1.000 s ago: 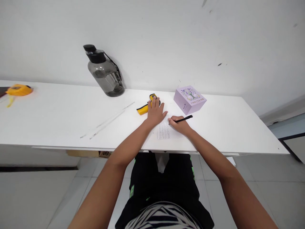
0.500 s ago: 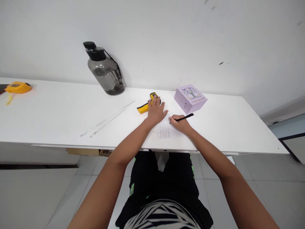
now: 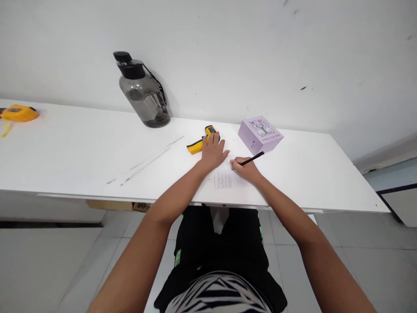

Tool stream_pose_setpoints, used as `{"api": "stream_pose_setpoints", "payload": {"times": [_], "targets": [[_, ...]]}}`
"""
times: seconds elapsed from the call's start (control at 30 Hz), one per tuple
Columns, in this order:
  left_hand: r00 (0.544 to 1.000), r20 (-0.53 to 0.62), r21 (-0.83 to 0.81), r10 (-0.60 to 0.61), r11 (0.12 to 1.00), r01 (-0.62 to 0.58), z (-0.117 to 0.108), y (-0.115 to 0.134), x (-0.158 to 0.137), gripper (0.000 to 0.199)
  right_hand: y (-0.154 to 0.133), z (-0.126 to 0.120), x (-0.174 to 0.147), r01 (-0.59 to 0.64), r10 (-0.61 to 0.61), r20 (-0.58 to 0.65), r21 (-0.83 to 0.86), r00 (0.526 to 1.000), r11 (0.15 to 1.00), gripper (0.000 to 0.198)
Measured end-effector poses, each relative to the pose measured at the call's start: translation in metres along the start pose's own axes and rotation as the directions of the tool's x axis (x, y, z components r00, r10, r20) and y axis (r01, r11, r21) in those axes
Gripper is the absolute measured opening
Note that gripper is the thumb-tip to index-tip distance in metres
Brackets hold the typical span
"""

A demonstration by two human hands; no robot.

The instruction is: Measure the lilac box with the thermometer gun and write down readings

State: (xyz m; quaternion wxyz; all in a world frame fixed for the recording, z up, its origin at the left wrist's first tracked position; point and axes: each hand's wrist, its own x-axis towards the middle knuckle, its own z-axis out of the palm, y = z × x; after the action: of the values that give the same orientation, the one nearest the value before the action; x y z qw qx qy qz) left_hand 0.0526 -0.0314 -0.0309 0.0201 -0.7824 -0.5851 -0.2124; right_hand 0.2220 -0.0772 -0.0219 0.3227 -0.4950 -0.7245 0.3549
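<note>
My right hand is closed around a black pen, its tip end down at a sheet of white paper covered with rows of handwriting. My left hand lies flat with the fingers stretched out, over the paper's top edge. Its fingertips rest at a yellow and black infrared thermometer, partly covering it. Just beyond my right hand stands a lilac box with a printed tree pattern.
A grey water bottle with a black lid stands against the wall. At the far left of the white table lies an orange tape measure. Dark smudges mark the tabletop. Under the table a cardboard box shows.
The view has shifted slightly. The pen's upper end has tipped up a little in my right hand, while my left hand stays in place on the paper and thermometer.
</note>
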Motion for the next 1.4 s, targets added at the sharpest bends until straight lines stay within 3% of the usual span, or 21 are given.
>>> {"api": "stream_pose_setpoints", "payload": {"times": [0.37, 0.57, 0.83, 1.07, 1.4], "targets": [[1.000, 0.008, -0.006, 0.008, 1.000, -0.008, -0.0012, 0.0002, -0.0004, 0.030, 0.0019, 0.0002, 0.0008, 0.000, 0.000, -0.091, -0.001, 0.996, 1.000, 0.038], [1.000, -0.006, -0.039, 0.001, 0.999, -0.001, -0.0015, 0.0010, -0.0003, 0.024, 0.0009, 0.0021, 0.0003, 0.026, -0.032, -0.077, -0.072, 0.997, 0.997, 0.040], [1.000, 0.026, 0.023, 0.001, 1.000, -0.002, -0.0045, 0.0026, -0.0005, 0.029, 0.0005, 0.0016, 0.0001, 0.048, -0.052, -0.050, -0.077, 0.997, 0.996, 0.039], [0.997, 0.074, 0.069, -0.005, 0.998, 0.000, -0.0067, 0.0027, -0.0016, 0.040, 0.0013, 0.0023, -0.0004, 0.094, -0.110, -0.106, -0.151, 0.988, 0.984, 0.040], [0.996, 0.085, 0.060, -0.007, 0.998, 0.002, -0.0095, 0.0022, -0.0014, 0.041, 0.0030, 0.0029, 0.0001, 0.050, -0.054, -0.077, -0.055, 0.996, 0.997, 0.040]]}}
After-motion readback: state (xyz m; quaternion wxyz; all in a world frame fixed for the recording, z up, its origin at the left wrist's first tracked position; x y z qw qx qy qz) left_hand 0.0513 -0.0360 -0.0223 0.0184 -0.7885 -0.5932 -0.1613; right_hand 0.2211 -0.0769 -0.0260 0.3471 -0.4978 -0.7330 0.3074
